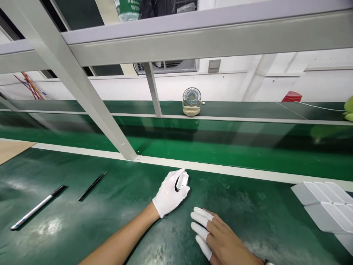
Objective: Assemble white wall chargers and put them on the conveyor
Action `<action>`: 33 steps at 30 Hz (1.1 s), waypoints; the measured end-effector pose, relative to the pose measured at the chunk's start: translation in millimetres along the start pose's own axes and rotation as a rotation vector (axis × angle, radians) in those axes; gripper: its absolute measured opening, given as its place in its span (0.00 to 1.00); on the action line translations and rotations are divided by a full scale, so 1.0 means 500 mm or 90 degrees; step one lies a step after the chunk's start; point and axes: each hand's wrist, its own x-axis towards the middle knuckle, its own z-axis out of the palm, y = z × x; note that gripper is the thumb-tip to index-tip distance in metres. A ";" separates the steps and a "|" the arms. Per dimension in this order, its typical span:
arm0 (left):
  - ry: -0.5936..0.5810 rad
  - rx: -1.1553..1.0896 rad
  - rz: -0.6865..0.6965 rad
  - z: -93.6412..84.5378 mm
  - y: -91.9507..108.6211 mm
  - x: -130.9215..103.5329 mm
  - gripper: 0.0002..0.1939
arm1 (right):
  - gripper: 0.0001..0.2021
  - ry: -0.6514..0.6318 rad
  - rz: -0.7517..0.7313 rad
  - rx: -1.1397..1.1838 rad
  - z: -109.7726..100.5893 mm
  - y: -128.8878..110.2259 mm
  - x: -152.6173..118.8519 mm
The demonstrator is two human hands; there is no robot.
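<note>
My left hand (168,193), in a white glove, is closed around a small white box-like piece (182,181) near the back of the green work surface (149,235). Thumb and fingers sit on either side of the piece, and its exact kind cannot be made out. Lower and to the right, my right hand (223,237) wears white finger cots. Its fingers are stretched out over the surface with nothing in them, apart from the white piece. Dark tweezers (92,186) and a silver and black pen-like tool (38,208) lie to the left.
White compartment trays (328,206) are stacked at the right edge. A slanting metal post (91,92) meets the table behind my left hand. Beyond runs a green belt-like strip (220,143), with a small fan (192,99) on the ledge behind. Brown board (12,149) lies far left.
</note>
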 end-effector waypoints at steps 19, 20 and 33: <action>0.063 -0.155 -0.121 0.008 -0.006 0.012 0.32 | 0.17 -0.032 0.008 0.016 0.006 0.004 -0.010; 0.080 -0.208 -0.139 0.007 -0.009 0.015 0.32 | 0.16 -0.029 0.010 0.013 0.004 0.002 -0.009; 0.264 -0.539 -0.153 -0.003 -0.065 0.044 0.32 | 0.21 -0.155 -0.096 0.031 0.004 0.111 0.124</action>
